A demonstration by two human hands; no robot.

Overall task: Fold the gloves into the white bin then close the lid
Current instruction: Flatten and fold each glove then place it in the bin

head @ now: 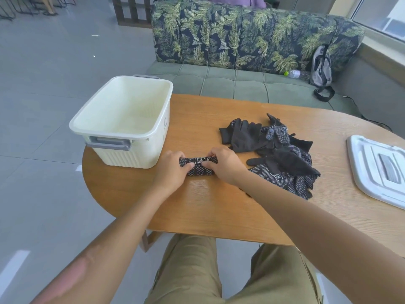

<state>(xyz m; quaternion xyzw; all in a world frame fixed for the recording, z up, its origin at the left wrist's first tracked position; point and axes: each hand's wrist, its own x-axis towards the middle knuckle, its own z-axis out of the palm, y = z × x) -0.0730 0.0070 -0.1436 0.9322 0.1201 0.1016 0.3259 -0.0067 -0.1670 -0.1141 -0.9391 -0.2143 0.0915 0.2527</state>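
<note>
Glove (198,166), soft and limp, pinched at each end by left hand (173,170) and right hand (223,164), probably half-rolled; hold both ends when lifting to bin (122,119).

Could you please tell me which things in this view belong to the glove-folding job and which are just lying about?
Belongs to the job:
- folded black dotted glove, gripped by the left hand and right hand
- pile of black gloves
- open white plastic bin
- white lid

Just lying about:
- grey backpack
- clear plastic bottle
- leaf-patterned sofa
</note>
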